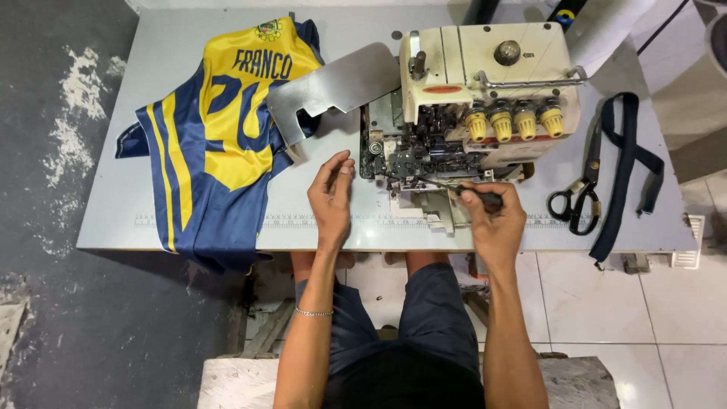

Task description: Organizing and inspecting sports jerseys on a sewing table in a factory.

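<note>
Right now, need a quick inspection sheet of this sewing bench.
Surface: pale grey table with a ruler strip along its front edge.
Job's things: cream overlock machine, side cover swung open; dark-handled tool aimed into its works.
Clutter: yellow and blue jersey hanging off the left edge; black scissors; dark strap.
Hands: right hand grips the tool; left hand open, beside the machine.
Cables: nothing seen.
Surroundings: dark floor left, white tiles right.
</note>
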